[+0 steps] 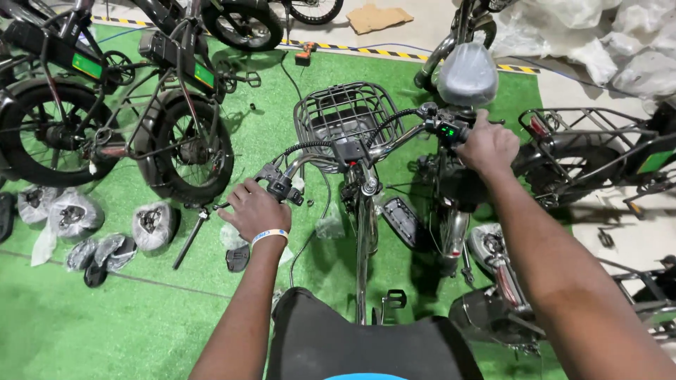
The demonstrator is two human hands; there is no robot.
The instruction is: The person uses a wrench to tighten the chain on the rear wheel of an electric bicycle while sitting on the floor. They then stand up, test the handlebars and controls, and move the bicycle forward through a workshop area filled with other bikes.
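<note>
On handlebar (366,151) | L hand (253,207) grip wrapped on bar end | R hand (487,146) same, arms outstretched

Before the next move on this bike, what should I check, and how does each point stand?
1. Left hand on the left grip: ok, fingers wrapped around it.
2. Right hand on the right grip: ok, closed beside the lit display.
3. Handlebar square to the frame: not ok, it is turned.
4. Basket empty: ok, nothing shows inside.
5. Ground beside the bike free of loose parts: not ok, a pedal and wrapped parts lie on the green mat.
6. Brake cables seated: cannot tell.
</note>
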